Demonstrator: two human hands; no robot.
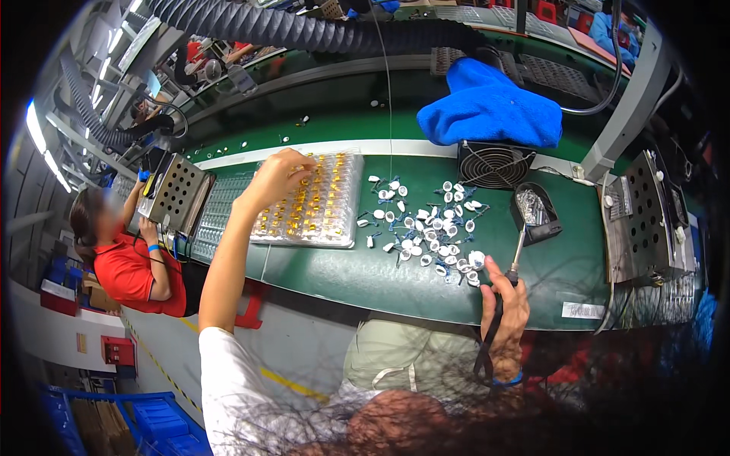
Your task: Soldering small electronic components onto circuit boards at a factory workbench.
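My left hand [283,176] is over a clear plastic tray [348,190] with rows of small yellow-gold parts [304,199]. Its fingers are bent together above the far part of the tray; what they hold, if anything, is too small to make out. Low over the bench's near edge, my right hand [508,304] grips what looks like a soldering iron [519,254], its metal shaft pointing away from me and a black cord running down past the wrist. Beside that hand's fingertips sits a white round piece [477,260], at the edge of a scatter of small white oval parts with dark blue wires [433,228].
A black box of shiny metal curls [534,204] stands beyond the iron. Behind are a square black fan [496,165] and a blue cloth [490,106]. A perforated metal case [646,220] borders the right; a co-worker in red [133,266] works at left. A ribbed hose [304,34] crosses above.
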